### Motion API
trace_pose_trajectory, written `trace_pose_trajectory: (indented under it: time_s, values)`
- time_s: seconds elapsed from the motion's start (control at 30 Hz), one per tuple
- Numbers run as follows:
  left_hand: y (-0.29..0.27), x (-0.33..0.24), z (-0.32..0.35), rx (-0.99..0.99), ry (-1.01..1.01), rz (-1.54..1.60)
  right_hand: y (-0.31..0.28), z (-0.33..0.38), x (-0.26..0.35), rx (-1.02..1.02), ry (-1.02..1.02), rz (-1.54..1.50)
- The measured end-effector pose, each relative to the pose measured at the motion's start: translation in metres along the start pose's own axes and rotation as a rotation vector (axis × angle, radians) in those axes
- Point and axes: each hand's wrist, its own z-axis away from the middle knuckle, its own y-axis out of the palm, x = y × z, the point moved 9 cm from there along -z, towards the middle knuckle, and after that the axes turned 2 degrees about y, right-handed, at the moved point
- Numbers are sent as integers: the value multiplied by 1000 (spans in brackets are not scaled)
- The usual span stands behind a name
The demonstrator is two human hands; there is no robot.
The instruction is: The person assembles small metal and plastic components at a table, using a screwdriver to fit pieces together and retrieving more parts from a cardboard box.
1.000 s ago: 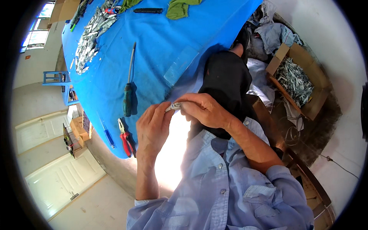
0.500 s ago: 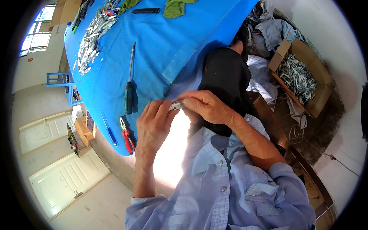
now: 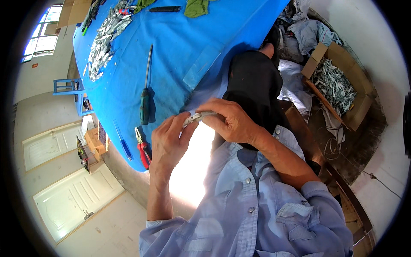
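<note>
A small silvery-white strip-like piece (image 3: 194, 118) is held in front of my body, between my two hands. My left hand (image 3: 168, 140) pinches its near left end between thumb and fingers. At its other end, my right hand (image 3: 233, 122) has thumb and forefinger closed on it, and the curled fingers hide part of the piece. Its exact kind is too small to tell. To the left of my hands, a large screwdriver with a dark green handle (image 3: 144, 107), red-handled pliers (image 3: 144, 150) and a small blue screwdriver (image 3: 124, 147) lie on the blue cloth (image 3: 115, 96).
A heap of silvery strips (image 3: 102, 49) lies on the cloth's far left. Near the far edge are a black tool handle (image 3: 165, 9) and a green cloth (image 3: 196, 7). At right, a cardboard box (image 3: 367, 83) holds many similar strips. A blue stool (image 3: 68, 87) stands beyond the table.
My right fingers have shifted on the small piece, and more of it shows between the hands. My left thumb and fingers have spread slightly apart around its end. The tools lie unmoved.
</note>
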Motion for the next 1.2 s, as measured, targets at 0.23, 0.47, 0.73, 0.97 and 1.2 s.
trace_pose_trajectory:
  time_s: [0.23, 0.47, 0.73, 0.97, 1.2]
  values:
    - [-12, -15, 2, -148, 151, -181, 11, 2, -21, 80, 242, -321]
    - [-14, -22, 1, -190, 254, -198, 16, 4, -34, 196, 306, -415]
    - [-4, -6, 3, -154, 134, -54, 10, 1, -27, 119, 269, -563]
    - [18, 15, 14, -89, -89, 182, 7, 2, -19, 85, 199, -498]
    - [42, 16, 20, -87, -56, 295, 7, 4, -20, 61, 198, -444]
